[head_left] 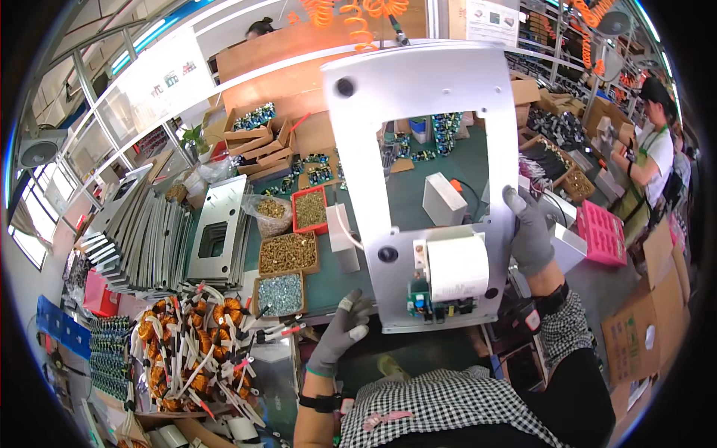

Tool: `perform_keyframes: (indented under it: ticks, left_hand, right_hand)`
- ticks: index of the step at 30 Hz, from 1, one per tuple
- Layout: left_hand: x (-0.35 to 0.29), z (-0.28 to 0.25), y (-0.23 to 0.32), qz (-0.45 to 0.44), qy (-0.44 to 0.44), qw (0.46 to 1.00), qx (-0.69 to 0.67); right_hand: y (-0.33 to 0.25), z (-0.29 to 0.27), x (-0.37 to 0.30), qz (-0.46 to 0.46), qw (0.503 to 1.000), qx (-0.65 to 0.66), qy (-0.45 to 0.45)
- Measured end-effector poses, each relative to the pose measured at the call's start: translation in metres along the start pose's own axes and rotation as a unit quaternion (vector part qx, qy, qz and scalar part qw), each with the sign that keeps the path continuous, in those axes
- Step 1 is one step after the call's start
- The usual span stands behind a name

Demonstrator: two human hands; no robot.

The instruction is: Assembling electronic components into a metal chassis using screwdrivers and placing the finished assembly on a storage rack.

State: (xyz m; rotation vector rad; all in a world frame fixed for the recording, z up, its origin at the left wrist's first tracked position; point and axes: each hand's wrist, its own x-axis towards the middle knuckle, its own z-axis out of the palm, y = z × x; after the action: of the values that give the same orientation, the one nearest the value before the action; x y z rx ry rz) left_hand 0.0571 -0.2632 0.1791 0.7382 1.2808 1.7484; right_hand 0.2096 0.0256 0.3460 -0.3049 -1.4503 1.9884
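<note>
A large silver metal panel [355, 164] with a wide rectangular opening stands raised in front of me. A white cylindrical part [457, 269] and a small green circuit board [441, 308] sit on its lower portion. My right hand [532, 239], in a grey glove, is closed around the panel's right edge, thumb on the front face. My left hand [342, 332], also gloved, is off the panel's lower left corner, its fingers apart and nothing in them.
Similar metal panels [216, 231] are stacked at the left. Boxes of brass fasteners [288, 254] and silver screws [280, 294] stand on the green bench. Copper-wound coils [198, 347] lie at lower left. A pink crate [601, 233] is at right, near a co-worker [653, 149].
</note>
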Motion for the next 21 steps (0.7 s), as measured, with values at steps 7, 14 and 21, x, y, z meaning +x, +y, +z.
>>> perform_keyframes:
  ticks: [7,14,21]
  left_hand:
    - [0.082,0.013,0.006,-0.094,-0.061,0.994,-0.003]
    - [0.125,0.048,-0.031,-0.118,-0.069,0.985,-0.108]
    - [0.194,0.052,-0.051,-0.092,0.046,0.953,-0.286]
  right_hand:
    - [-0.016,0.040,0.105,0.053,0.929,-0.263,-0.254]
    - [0.067,0.068,0.225,0.120,0.798,-0.405,-0.430]
    - [0.166,0.082,0.339,0.114,0.707,-0.511,-0.476]
